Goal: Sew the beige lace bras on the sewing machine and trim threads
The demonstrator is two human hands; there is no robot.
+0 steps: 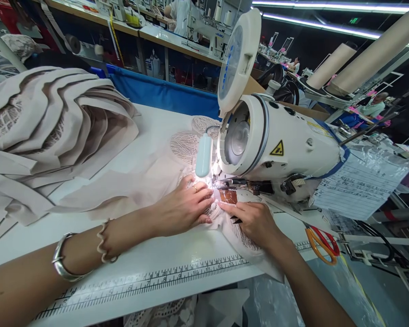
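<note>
A piece of pale pink lace fabric (236, 238) lies under the lit needle area of a white sewing machine (286, 136). My left hand (186, 206) rests on the lace just left of the needle, fingers extended and pressing it down. On the other side, my right hand (257, 222) touches the cloth with an outstretched index finger. Its other fingers are curled around thread snips (236, 220), of which only two dark pointed tips show. A small white lamp (203, 156) lights the spot. The needle itself is lost in the glare.
Stacked pale fabric pieces (64, 118) cover the table's left side. A printed ruler (157, 277) runs along the front edge. Orange and red-handled scissors (322, 245) lie at the right. A handwritten sheet (359, 179) hangs beside the machine. Other machines and people are behind.
</note>
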